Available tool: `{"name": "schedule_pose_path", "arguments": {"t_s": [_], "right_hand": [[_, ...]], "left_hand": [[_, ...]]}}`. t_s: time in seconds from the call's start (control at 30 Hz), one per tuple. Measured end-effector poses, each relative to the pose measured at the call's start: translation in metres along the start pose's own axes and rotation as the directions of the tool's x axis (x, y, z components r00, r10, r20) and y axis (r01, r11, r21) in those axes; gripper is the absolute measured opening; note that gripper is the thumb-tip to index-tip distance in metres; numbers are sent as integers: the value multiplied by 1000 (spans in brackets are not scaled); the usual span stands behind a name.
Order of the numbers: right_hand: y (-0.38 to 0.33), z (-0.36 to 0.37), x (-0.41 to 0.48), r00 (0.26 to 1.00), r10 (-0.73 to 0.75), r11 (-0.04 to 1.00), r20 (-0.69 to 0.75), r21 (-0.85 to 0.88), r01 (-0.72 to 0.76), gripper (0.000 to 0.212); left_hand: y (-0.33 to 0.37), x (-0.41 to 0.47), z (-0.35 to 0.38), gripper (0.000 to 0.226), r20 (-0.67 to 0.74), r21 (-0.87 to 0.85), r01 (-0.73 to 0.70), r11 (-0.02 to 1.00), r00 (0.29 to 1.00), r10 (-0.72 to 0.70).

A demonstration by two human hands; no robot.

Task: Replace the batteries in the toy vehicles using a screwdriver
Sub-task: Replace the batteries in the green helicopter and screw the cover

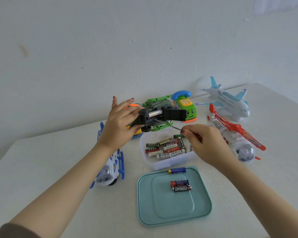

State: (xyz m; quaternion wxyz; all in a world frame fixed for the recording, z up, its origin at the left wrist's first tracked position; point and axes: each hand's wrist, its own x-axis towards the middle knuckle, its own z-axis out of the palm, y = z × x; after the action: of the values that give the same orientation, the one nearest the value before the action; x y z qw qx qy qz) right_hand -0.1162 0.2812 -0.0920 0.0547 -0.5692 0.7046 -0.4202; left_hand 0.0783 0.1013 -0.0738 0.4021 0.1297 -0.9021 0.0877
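- The green toy vehicle (pixel 159 114) is being held belly-up off the table (pixel 58 169), at about 12 o'clock from the battery box (pixel 163 166). Its dark hatch (pixel 175 114) is hanging open, with one battery (pixel 154 114) showing inside.
- The left hand (pixel 118 124) is gripping the toy's tail end, thumb and lower fingers wrapped round it and two fingers sticking up straight.
- The right hand (pixel 206 143) is pinching a screwdriver (pixel 175 127) at 3 o'clock of the toy. The thin shaft is pointing at the open bay, but it's too hard to tell if the tip is touching.
- The box itself is sitting full of loose batteries (pixel 169 147).
- The teal lid (pixel 175 212) is lying flat at 6 o'clock of the box, carrying a blue battery (pixel 177 170) and a side-by-side pair (pixel 181 186).
- A blue-and-white helicopter (pixel 110 167) is sitting at 9 o'clock and a red-and-white one (pixel 234 131) at 3 o'clock.
- A white plane (pixel 229 102) is parked at 1 o'clock, and a green phone car (pixel 186 103) is peeking out behind the held toy.
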Motion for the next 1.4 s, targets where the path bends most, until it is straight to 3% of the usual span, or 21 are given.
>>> {"name": "schedule_pose_path", "arguments": {"t_s": [0.27,0.43,0.6,0.87,1.07,1.23,1.4], "right_hand": [[3,1,-1,991,81,995,-102,-48,-86,31],[1,4,0,994,73,995,-87,-68,-79,34],[12,8,1,991,39,999,-125,36,-35,31],[17,11,-7,995,48,999,-84,-12,-49,25],[13,5,-8,986,148,986,-75,-66,-153,44],[4,0,-4,993,88,995,-74,-42,-91,34],[-5,0,6,993,83,994,-83,-65,-89,39]], "left_hand": [[0,2,7,32,-8,27,-30,999,1000,30],[1,4,10,31,-15,41,-55,998,998,56],[-1,6,9,32,-22,32,-33,999,999,34],[-8,5,6,31,-4,55,-34,998,999,34],[-8,5,11,29,-10,99,-66,993,998,67],[-9,7,12,31,-12,99,-73,992,997,75],[-3,10,12,32,-27,72,-78,994,996,80]]}}
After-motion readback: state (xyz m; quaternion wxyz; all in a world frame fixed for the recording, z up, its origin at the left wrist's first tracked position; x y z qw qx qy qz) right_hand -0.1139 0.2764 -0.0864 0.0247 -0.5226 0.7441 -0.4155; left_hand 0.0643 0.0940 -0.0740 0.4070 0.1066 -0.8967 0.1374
